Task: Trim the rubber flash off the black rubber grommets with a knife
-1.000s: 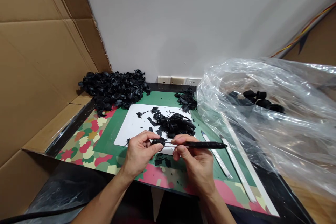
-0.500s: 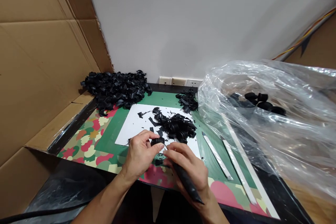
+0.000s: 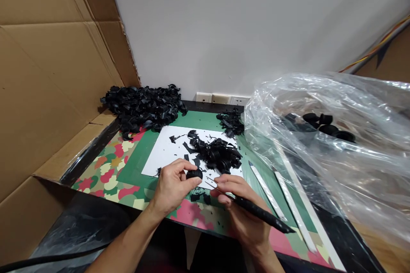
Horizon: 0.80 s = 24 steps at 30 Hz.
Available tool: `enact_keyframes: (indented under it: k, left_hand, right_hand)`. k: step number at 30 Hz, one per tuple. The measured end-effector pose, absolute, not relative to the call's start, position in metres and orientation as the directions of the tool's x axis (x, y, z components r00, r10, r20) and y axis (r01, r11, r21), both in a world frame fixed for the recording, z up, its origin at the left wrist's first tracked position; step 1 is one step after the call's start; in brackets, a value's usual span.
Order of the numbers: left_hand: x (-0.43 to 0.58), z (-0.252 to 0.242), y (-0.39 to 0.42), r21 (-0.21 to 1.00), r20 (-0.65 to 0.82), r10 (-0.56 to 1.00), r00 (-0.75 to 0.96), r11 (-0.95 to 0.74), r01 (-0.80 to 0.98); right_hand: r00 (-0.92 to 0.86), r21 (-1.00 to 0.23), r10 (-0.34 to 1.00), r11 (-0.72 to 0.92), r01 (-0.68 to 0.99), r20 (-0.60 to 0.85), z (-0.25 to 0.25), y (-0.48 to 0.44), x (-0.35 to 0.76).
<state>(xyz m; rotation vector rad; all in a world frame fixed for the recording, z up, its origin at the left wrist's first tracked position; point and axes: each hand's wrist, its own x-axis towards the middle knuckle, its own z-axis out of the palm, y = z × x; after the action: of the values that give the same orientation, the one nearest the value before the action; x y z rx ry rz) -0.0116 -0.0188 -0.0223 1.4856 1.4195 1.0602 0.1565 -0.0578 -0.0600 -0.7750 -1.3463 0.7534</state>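
Fingers of the left hand pinched a ribbed black piece near the front edge of the white paper; the right hand gripped a black-handled tool, its thin prongs just apart from the piece.

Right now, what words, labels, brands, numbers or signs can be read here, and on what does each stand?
None can be read.
Cream plastic wall sockets: any marking is too small.
Black-handled metal tool in the right hand: no lettering discernible.
Large brown cardboard box at left: no print shows.
Dark pointed shape on the brown panel at far right: cannot tell whether it is printed.
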Motion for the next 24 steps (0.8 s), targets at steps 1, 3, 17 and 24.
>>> enact_keyframes:
  k: [1, 3, 17, 24]
  left_hand:
    - [-0.011, -0.022, -0.019, 0.956, 0.033, 0.999, 0.031, -0.040, 0.291]
    - [-0.011, -0.021, -0.020, 0.968, 0.028, 0.998, 0.060, -0.042, 0.247]
    - [-0.007, -0.020, -0.022, 0.977, 0.060, 0.989, 0.136, -0.086, 0.197]
    - [-0.007, -0.019, -0.023, 0.977, 0.073, 0.987, 0.142, -0.100, 0.191]
  right_hand:
    - [0.103, -0.845, 0.843, 0.534, -0.040, 0.528, -0.060, -0.057, 0.155]
    - [0.167, -0.862, 0.855, 0.504, -0.045, 0.491, -0.060, -0.055, 0.150]
    - [0.187, -0.861, 0.858, 0.501, -0.092, 0.479, -0.058, -0.047, 0.141]
    - [0.142, -0.820, 0.812, 0.573, -0.008, 0.566, -0.054, -0.049, 0.140]
